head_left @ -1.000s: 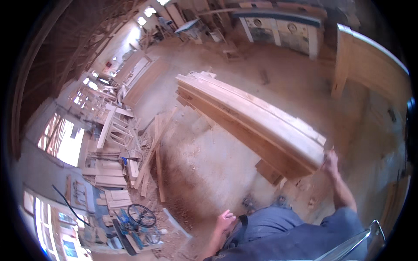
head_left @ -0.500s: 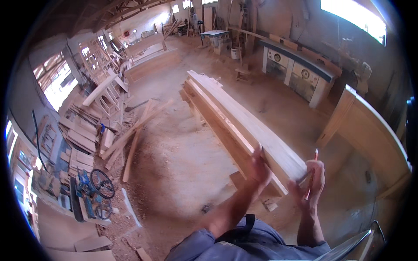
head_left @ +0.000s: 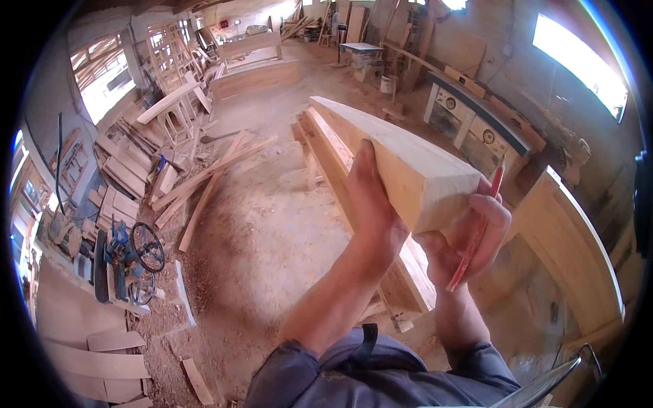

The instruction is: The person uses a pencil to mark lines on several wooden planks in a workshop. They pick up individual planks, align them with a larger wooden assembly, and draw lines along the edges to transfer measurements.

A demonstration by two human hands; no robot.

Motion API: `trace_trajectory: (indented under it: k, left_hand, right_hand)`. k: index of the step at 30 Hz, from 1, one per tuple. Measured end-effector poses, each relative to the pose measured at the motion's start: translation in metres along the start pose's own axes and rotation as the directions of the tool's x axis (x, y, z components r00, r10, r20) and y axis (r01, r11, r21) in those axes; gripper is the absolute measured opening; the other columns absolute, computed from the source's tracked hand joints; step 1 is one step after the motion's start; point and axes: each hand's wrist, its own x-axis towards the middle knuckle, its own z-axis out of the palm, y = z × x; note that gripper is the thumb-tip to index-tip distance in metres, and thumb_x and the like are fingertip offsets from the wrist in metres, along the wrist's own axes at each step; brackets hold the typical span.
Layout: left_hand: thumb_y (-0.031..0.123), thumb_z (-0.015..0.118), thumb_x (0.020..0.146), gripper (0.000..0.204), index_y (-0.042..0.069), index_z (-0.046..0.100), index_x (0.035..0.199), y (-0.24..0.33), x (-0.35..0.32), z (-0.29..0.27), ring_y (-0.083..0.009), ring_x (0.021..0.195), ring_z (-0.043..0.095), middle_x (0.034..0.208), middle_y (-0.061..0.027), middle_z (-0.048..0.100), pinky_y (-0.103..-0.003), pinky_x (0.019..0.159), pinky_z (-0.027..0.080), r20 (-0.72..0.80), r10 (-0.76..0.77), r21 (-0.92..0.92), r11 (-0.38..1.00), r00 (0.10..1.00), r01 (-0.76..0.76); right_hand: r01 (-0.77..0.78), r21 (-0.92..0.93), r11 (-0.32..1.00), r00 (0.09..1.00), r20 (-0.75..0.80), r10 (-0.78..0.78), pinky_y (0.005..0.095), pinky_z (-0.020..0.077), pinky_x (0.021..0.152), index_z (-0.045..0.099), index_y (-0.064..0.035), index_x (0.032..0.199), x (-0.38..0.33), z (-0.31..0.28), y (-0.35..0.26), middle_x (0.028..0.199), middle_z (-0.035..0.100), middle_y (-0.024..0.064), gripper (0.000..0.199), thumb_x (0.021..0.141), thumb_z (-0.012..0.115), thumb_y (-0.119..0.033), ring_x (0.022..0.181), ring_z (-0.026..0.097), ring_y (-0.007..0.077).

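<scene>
A long, thick, pale wooden beam point(head_left: 401, 146) is raised in both my hands, its near end toward me and its far end pointing away. My left hand point(head_left: 373, 190) grips the beam's left side, thumb up along the face. At the near right corner my right hand point(head_left: 469, 234) holds the end, its fingers curled round the far side. A red pencil point(head_left: 478, 234) is also tucked in the right hand, slanting with its tip up. Below the beam, other long boards point(head_left: 333, 173) rest on a low support. The fingers of my left hand are partly hidden under the beam.
A curved wooden panel point(head_left: 571, 238) stands close at my right. Behind it is a long workbench-like machine point(head_left: 476, 115) with dials. On the left floor lie loose timber strips point(head_left: 204, 183), stacked boards point(head_left: 122, 163) and a blue machine with a handwheel point(head_left: 146, 246). Shavings cover the ground.
The near end of the beam has come up off the boards below, closer to me. Both hands have risen with it, and the view has shifted slightly.
</scene>
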Motion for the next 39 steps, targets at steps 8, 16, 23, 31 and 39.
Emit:
trace_trajectory:
  k: [8,16,23,31,39]
  left_hand:
    - [0.04,0.029,0.106,0.047,0.004,0.05,0.126,-0.002,0.014,-0.002,-0.0267,0.109,0.062,0.119,-0.014,0.062,-0.04,0.096,0.049,0.041,-0.026,-0.035,0.999,0.999,0.027]
    - [0.039,0.034,0.106,0.044,0.003,0.051,0.125,-0.003,0.013,0.0,-0.0255,0.108,0.062,0.119,-0.0133,0.062,-0.038,0.095,0.05,-0.014,-0.064,-0.114,0.992,0.998,0.062]
    - [0.033,0.036,0.107,0.043,-0.001,0.049,0.131,-0.112,0.004,-0.098,-0.0254,0.113,0.059,0.125,-0.0143,0.06,-0.037,0.099,0.048,0.009,-0.13,0.228,0.966,0.991,0.124]
    - [0.029,0.053,0.098,0.046,0.002,0.051,0.134,-0.199,-0.019,-0.27,-0.0239,0.126,0.05,0.131,-0.011,0.057,-0.041,0.107,0.04,-0.426,-0.639,0.181,0.634,0.641,0.752]
    - [0.026,0.06,0.093,0.026,0.005,0.065,0.107,-0.154,0.119,-0.389,-0.0233,0.094,0.065,0.101,-0.0103,0.069,-0.038,0.087,0.051,-0.451,-0.685,0.133,0.583,0.573,0.801]
  right_hand:
    - [-0.004,0.004,1.0,1.0,0.018,0.004,0.0427,0.0424,0.1,0.041,-0.0024,0.118,0.01,0.002,-0.001,0.127,0.047,0.0186,0.079,0.071,0.086,-0.046,0.119,0.051,0.03]
    - [-0.167,0.017,0.986,0.986,-0.006,0.167,0.0436,0.0345,0.106,0.037,0.0003,0.127,-0.006,-0.009,-0.01,0.134,0.044,0.0215,0.08,0.074,0.088,-0.034,0.124,0.046,0.0292]
    - [-0.582,0.564,0.586,0.682,-0.053,0.729,0.0415,0.0347,0.109,0.038,-0.0009,0.133,-0.072,-0.077,-0.031,0.136,0.046,0.0179,0.065,0.086,0.068,-0.036,0.128,0.046,0.0302]
    - [-0.756,0.621,0.209,-0.154,-0.479,0.864,0.0309,0.049,0.074,0.061,-0.0075,0.092,-0.266,-0.136,0.042,0.083,0.065,0.0064,0.02,0.092,0.059,-0.027,0.077,0.061,0.0193]
    - [-0.786,0.618,-0.028,-0.41,-0.486,0.772,0.0355,0.0519,0.072,0.065,-0.0021,0.089,-0.376,-0.147,0.048,0.083,0.067,0.0089,0.04,0.084,0.061,-0.042,0.077,0.064,0.0241]
